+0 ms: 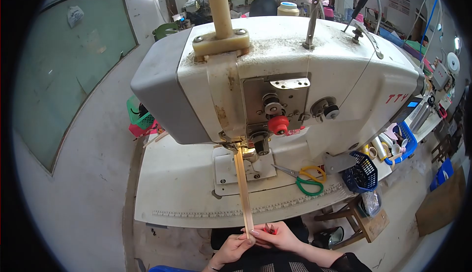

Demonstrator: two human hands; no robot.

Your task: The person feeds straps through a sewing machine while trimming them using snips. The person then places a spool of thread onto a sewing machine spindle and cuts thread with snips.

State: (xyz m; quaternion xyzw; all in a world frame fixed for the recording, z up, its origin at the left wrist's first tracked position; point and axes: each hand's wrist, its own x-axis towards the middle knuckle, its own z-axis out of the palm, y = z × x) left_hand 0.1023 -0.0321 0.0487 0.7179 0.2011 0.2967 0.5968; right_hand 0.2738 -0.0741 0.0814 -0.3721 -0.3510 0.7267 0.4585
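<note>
A long, narrow beige strip (244,198) runs from under the needle area of the white sewing machine (280,41) down over the table's front edge. My left hand (231,250) pinches its lower end. Close beside it, my right hand (281,237) is closed on the same end from the right. A small red object with a dark tip (270,229) shows among the right fingers; its kind is hard to make out. Scissors with one green and one yellow handle (306,177) lie on the table (172,193), right of the presser foot.
A dark blue basket (361,176) stands at the table's right end. Beyond it, a lighter blue basket (405,146) holds rolls. A wooden stool (366,225) is below on the right. Along the table's front runs a printed ruler (206,215). A green basket (139,112) sits behind left.
</note>
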